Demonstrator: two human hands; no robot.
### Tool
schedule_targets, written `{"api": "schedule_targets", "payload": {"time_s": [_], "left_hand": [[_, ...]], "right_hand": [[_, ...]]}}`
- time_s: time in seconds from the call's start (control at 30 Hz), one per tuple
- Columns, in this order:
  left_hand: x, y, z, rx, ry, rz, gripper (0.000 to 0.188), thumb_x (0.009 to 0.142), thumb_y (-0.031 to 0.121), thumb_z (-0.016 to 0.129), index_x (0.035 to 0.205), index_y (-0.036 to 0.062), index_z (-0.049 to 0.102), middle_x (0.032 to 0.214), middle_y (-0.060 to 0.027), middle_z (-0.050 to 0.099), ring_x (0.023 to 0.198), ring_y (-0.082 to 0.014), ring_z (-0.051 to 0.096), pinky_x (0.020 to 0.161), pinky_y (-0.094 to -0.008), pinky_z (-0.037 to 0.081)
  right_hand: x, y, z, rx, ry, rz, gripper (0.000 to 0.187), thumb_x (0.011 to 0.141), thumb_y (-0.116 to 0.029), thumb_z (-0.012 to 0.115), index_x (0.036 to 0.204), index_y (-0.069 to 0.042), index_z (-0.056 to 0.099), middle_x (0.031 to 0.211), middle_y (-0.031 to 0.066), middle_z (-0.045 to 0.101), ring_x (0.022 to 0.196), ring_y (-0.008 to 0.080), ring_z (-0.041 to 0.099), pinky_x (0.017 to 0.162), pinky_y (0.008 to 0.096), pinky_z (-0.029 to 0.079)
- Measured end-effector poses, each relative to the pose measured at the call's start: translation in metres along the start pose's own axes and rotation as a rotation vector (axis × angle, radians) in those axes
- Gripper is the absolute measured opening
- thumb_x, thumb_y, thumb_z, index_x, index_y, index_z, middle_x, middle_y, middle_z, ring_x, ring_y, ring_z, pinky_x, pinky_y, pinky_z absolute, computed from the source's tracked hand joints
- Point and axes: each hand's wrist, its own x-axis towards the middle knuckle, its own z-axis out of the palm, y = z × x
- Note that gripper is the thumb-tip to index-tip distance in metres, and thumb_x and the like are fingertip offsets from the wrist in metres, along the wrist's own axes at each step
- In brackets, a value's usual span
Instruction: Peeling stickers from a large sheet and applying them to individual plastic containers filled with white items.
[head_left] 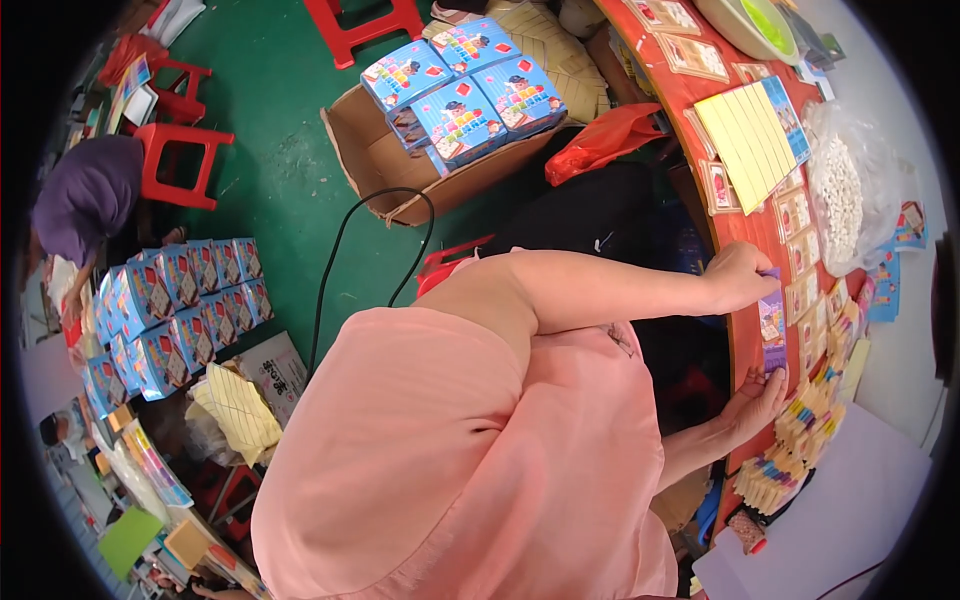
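Observation:
A narrow purple printed packet point(771, 322) stands between my two hands at the edge of the red table point(690, 95). My left hand point(740, 278) pinches its far end, fingers closed. At its near end, my right hand point(755, 402) grips with the thumb on the packet and the fingers partly hidden underneath. Beside it on the table lie rows of small framed picture cards point(801, 252). Bundles of wooden sticks with coloured ends point(790, 462) are stacked close to my right hand.
A yellow lined sheet point(745, 140), a clear bag of white pieces point(838, 190) and a pale bowl point(745, 30) are farther along the table. Behind me are an open carton point(375, 140) with blue boxes point(458, 115), red stools point(183, 165), stacked blue boxes point(165, 360) and another person point(90, 195).

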Motion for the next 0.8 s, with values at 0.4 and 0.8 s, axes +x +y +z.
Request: {"api": "schedule_targets", "payload": {"time_s": [0.4,0.8], "left_hand": [[0.010,-0.029,0.021,0.174,-0.125,0.297,0.025,0.089,0.016,0.065,0.077,-0.0055,0.060,0.077,-0.0152,0.056,0.074,-0.0271,0.057,0.067,-0.0377,0.044],[0.013,-0.016,0.052,0.179,-0.506,-0.202,0.032,0.097,0.016,0.061,0.073,-0.0055,0.056,0.079,-0.0036,0.049,0.068,-0.0113,0.049,0.063,-0.0269,0.040]], "right_hand": [[-0.012,0.021,-0.027,-0.018,0.215,-0.045,0.021,0.097,-0.011,0.064,0.115,0.000,0.063,0.107,0.0085,0.068,0.092,0.0136,0.063,0.080,0.0293,0.055],[-0.024,0.014,-0.046,-0.127,0.475,-0.125,0.016,0.099,-0.008,0.059,0.113,-0.001,0.066,0.108,0.0039,0.066,0.098,0.0090,0.060,0.083,0.0210,0.048]]}}
